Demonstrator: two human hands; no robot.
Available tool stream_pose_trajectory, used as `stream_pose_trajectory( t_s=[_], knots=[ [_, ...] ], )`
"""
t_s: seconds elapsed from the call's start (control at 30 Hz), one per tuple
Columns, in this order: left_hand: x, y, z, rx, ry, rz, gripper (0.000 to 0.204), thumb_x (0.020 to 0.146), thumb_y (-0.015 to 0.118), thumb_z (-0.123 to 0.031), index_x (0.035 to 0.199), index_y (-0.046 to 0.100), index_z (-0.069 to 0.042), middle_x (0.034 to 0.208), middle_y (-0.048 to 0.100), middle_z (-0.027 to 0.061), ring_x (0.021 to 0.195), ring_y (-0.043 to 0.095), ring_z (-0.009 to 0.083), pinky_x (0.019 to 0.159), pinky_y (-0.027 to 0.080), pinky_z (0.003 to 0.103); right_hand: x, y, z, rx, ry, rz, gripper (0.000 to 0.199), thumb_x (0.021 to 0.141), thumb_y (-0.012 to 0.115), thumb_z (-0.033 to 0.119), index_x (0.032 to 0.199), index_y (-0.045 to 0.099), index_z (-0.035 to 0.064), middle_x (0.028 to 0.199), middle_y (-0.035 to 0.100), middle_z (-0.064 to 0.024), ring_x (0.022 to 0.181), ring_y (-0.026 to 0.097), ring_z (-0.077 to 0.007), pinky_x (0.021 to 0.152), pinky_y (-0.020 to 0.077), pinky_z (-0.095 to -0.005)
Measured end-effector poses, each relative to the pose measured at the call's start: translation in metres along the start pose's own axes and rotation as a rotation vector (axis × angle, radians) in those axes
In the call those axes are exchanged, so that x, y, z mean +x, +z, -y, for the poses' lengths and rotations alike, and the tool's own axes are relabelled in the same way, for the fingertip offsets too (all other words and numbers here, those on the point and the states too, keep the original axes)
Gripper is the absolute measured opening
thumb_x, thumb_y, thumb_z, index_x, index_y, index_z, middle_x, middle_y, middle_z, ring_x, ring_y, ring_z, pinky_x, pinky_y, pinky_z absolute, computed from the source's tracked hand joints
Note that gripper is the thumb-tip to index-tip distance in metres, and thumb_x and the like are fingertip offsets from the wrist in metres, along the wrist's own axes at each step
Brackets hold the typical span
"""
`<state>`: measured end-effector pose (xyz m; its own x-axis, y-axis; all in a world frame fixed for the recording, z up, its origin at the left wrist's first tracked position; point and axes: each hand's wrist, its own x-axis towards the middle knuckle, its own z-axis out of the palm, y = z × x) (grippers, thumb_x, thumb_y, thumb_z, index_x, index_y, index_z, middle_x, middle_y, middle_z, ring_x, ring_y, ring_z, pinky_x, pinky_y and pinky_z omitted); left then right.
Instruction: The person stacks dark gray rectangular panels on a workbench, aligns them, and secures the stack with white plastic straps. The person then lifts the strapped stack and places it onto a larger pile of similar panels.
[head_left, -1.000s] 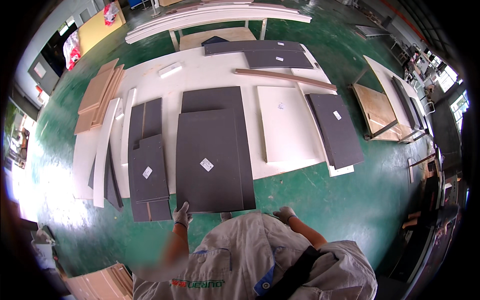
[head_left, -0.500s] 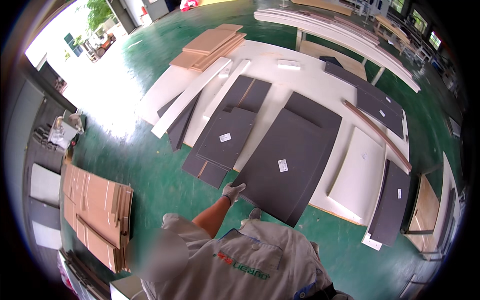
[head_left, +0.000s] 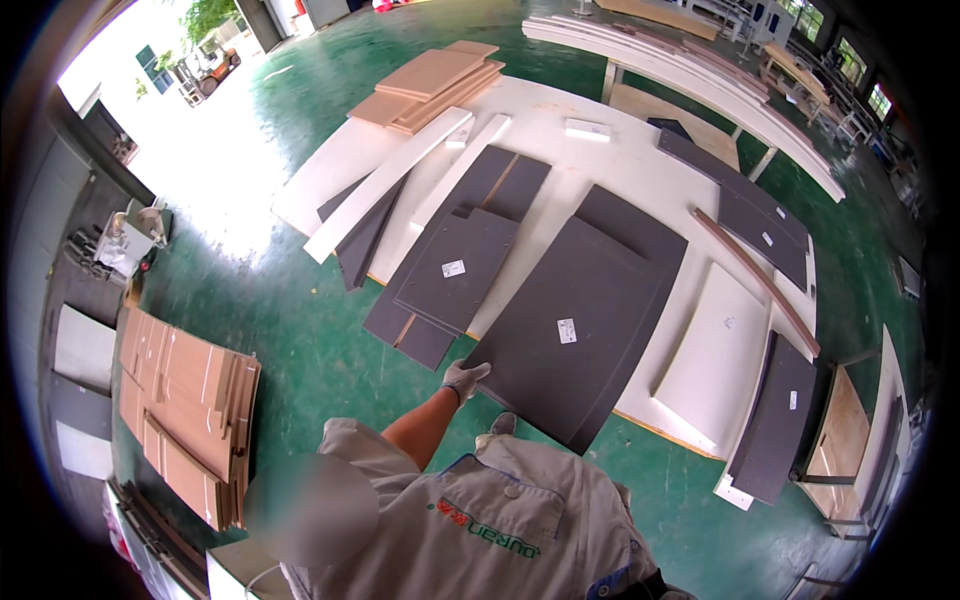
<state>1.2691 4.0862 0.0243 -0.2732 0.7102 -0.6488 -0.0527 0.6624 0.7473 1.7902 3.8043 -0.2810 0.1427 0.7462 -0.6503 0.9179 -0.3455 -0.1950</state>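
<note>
In a pale work glove, my left hand (head_left: 465, 381) is closed on the near left corner of a large dark grey panel (head_left: 545, 355). A white label sits near the middle of this panel. It lies on another dark grey board (head_left: 640, 228), which shows past its far and right edges. To the left is a smaller dark panel (head_left: 475, 255), also labelled, resting on a longer dark board (head_left: 515, 180). My right hand is not in view.
The panels rest on a broad white sheet (head_left: 540, 105). A white panel (head_left: 705, 360), a brown strip (head_left: 755, 280) and another dark panel (head_left: 785, 420) lie to the right. Brown boards (head_left: 430, 80) are stacked far left. Brown flat pieces (head_left: 180, 390) stand left on the green floor (head_left: 310, 370).
The whole scene has shifted slightly in the view. My left hand stays on the same panel corner, and the panels keep their places.
</note>
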Motion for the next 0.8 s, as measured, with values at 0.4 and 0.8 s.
stream_pose_trajectory(
  t_s=[0.4, 0.8],
  knots=[
    [-0.004, 0.003, -0.007, 0.024, 0.009, 0.04, 0.051, 0.081, 0.088, -0.031, 0.12, 0.069, -0.002, 0.079, 0.065, 0.0028, 0.052, 0.051, 0.013, 0.047, 0.04, 0.033, -0.011, 0.002, -0.004, 0.025, 0.023, 0.046, 0.068, 0.093, 0.049, 0.07, 0.098, 0.075, 0.0074, 0.109, 0.071, -0.0241, 0.106, 0.067, -0.0453, 0.089, 0.0541, -0.0545],
    [0.019, -0.001, 0.012, 0.018, -0.091, 0.015, 0.054, 0.083, 0.085, -0.03, 0.128, 0.064, -0.008, 0.11, 0.069, 0.0045, 0.089, 0.065, 0.0229, 0.08, 0.054, 0.05, -0.105, -0.143, 0.086, 0.081, -0.077, 0.068, 0.042, 0.096, 0.056, 0.053, 0.115, 0.076, 0.0204, 0.118, 0.07, -0.0227, 0.115, 0.065, -0.0421, 0.096, 0.0527, -0.0482]
  ],
)
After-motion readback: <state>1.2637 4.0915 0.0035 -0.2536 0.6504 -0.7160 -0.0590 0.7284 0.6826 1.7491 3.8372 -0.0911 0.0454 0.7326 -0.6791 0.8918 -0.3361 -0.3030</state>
